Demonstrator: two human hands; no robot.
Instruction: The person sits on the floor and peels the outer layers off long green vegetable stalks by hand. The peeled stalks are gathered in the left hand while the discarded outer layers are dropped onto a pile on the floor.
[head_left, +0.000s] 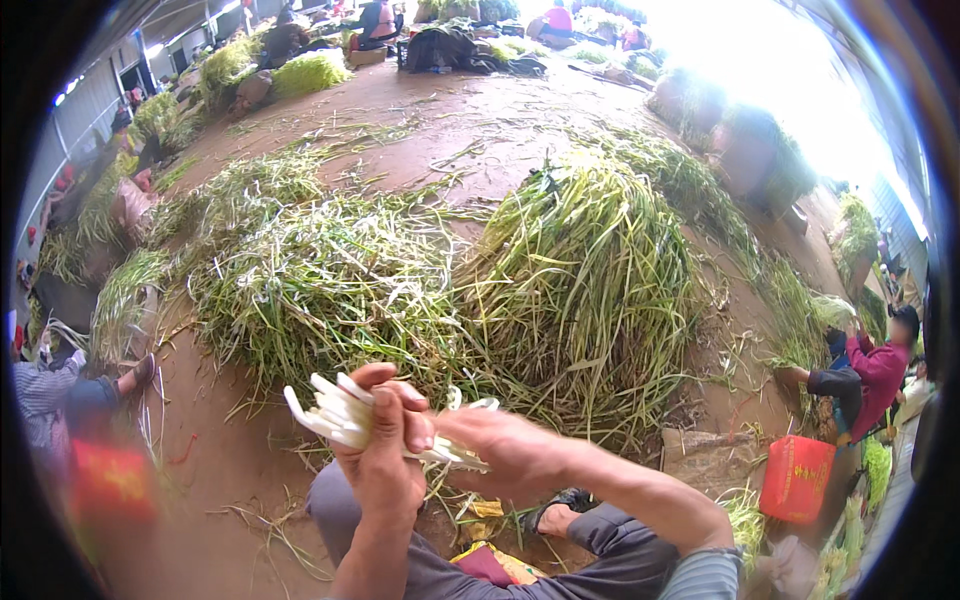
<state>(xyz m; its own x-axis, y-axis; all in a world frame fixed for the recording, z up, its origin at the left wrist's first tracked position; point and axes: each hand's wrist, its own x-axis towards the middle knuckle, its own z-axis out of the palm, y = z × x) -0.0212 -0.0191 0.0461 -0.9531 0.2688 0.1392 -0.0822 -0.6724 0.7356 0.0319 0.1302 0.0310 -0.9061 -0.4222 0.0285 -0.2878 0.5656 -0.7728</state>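
My left hand (386, 435) is closed around a bundle of white stalks (337, 412), whose pale ends stick out to the left of the fist. Blurred by motion, my right hand (495, 442) lies against the other end of the bundle; its fingertips are partly hidden, and whether it grips any stalk cannot be told. Just beyond both hands lies a loose heap of green and whitish leaves and stalks (330, 277). To its right rises a taller pile of long green leafy stalks (592, 292).
A red printed bag (797, 478) and brown sacking (709, 457) lie at the right. One seated person (874, 375) is at the far right, another (49, 397) at the left edge. Scattered leaves cover parts of the brown floor (502, 112). More green piles stand along both sides.
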